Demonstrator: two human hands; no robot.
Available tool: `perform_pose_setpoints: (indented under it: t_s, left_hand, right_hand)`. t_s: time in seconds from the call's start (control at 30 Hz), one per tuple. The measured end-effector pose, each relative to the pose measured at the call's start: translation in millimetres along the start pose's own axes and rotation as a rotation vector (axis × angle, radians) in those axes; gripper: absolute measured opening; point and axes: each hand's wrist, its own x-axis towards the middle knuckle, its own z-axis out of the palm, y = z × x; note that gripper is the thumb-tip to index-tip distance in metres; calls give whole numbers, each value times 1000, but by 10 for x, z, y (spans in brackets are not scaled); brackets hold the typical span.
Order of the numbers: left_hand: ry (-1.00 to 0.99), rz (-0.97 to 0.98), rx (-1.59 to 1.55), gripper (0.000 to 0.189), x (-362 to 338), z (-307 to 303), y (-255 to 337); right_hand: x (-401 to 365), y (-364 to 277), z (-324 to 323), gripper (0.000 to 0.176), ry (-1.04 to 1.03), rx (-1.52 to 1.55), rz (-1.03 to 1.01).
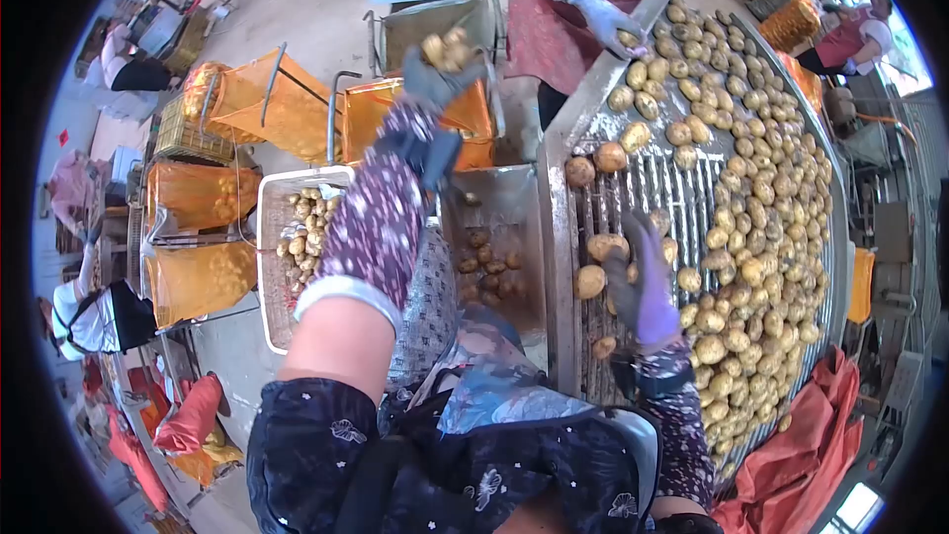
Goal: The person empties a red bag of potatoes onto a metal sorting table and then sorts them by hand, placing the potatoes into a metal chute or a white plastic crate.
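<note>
My left hand (440, 84), in a dark glove, is raised at the upper middle with several potatoes (450, 47) in it. Below it stands an orange mesh bag (371, 109) in a metal frame. My right hand (647, 282), in a purple and dark glove, is over the slatted sorting table (633, 188). Its fingers are apart, and loose potatoes (590, 282) lie beside its fingertips. A large heap of potatoes (761, 277) covers the table's right side.
A metal chute (514, 208) with some potatoes lies between my arms. At left are a white basket (265, 267) of small potatoes and filled orange bags (203, 282). Across the table, a co-worker's gloved hand (608, 25) holds a potato. Red sacks (801, 445) lie at lower right.
</note>
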Motion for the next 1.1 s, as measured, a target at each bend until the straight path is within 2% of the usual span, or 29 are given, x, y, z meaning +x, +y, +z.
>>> perform_pose_setpoints:
  t_s: [0.03, 0.07, 0.1, 0.13, 0.17, 0.2, 0.23, 0.27, 0.3, 0.37, 0.4, 0.43, 0.47, 0.53, 0.57, 0.63, 0.67, 0.7, 0.73, 0.77, 0.83, 0.87, 0.9, 0.93, 1.0, 1.07, 1.1]
  left_hand:
    - [-135, -116, -32, 44, 237, -274, 259]
    - [-272, -237, -48, 38, 481, -550, 517]
    - [-406, -354, -48, 34, 723, -812, 769]
    - [-40, -68, 219, 35, 494, -379, 710]
    - [125, 14, 425, 36, 227, -72, 530]
    - [171, 47, 615, 37, -15, 158, 314]
    - [116, 66, 778, 38, -278, 357, 67]
    - [54, 67, 922, 39, -602, 532, -253]
    - [-61, 43, 1036, 40, -950, 731, -590]
    - [-402, -18, 1271, 43, -1584, 1041, -1200]
    - [-655, -14, 1408, 45, -1834, 1135, -1482]
    - [-1040, 330, 1616, 48, -1948, 1044, -1776]
    - [-1146, 285, 1766, 50, -2034, 1020, -1946]
    - [-1356, 214, 2067, 55, -2055, 1067, -2179]
    - [-1320, 87, 2169, 56, -1973, 1173, -2221]
    - [-1007, 331, 2291, 49, -1841, 990, -2318]
    - [-886, 280, 2347, 46, -1778, 1110, -2257]
    - [-746, 325, 2258, 42, -1750, 1097, -2220]
    - [-690, 247, 2050, 42, -1745, 1126, -2180]
    - [-634, 170, 1844, 43, -1804, 1196, -2107]
    - [-472, -308, 1245, 43, -2145, 1416, -2012]
    - [-374, -514, 926, 43, -2317, 1476, -1963]
    - [-510, -490, 860, 42, -2427, 1287, -1992]
    - [-646, -465, 787, 41, -2538, 954, -2098]
    - [-580, -592, 602, 40, -2607, 864, -2092]
    - [-164, -867, 366, 40, -2582, 1102, -1947]
    - [-178, -871, 399, 40, -2555, 1086, -1916]
  right_hand:
    - [-156, 4, -177, 38, 36, -39, 61]
    - [-465, 256, -338, 37, 48, -63, 202]
    - [-801, 535, -452, 40, 142, 46, 388]
    - [-1064, 637, -626, 38, 190, -65, 409]
    - [-1313, 647, -776, 36, 230, -179, 435]
    - [-1468, 503, -854, 34, 133, -250, 657]
    - [-1557, 353, -872, 31, 39, -306, 863]
    - [-1794, 394, -747, 30, -59, -312, 807]
    - [-1947, 411, -578, 35, -162, -754, 392]
    - [-1935, 344, -289, 38, -166, -930, 434]
    - [-1888, 373, -294, 39, -98, -837, 474]
    - [-1809, 443, -307, 39, -27, -741, 509]
    - [-1806, 577, -313, 38, 50, -770, 440]
    - [-1595, 474, -407, 34, 146, -556, 389]
    - [-1480, 321, -420, 32, 165, -443, 368]
    - [-1505, 106, -290, 26, -174, -430, 430]
    - [-1563, 34, -163, 25, -294, -469, 484]
    - [-1629, 24, 8, 24, -414, -507, 534]
    - [-1669, 90, 213, 29, -500, -620, 578]
    - [-1695, 186, 184, 31, -354, -451, 503]
    - [-1722, 347, 113, 36, -72, -95, 344]
    - [-1583, 200, 28, 38, 9, 32, 517]
    - [-1490, 197, 57, 35, 191, -5, 317]
    - [-1331, 13, -26, 34, 116, 186, 350]
    - [-1127, -46, -134, 35, 43, 243, 376]
    - [-933, 338, -220, 37, 50, -17, 360]
    - [-825, 521, -284, 36, -11, -294, 388]
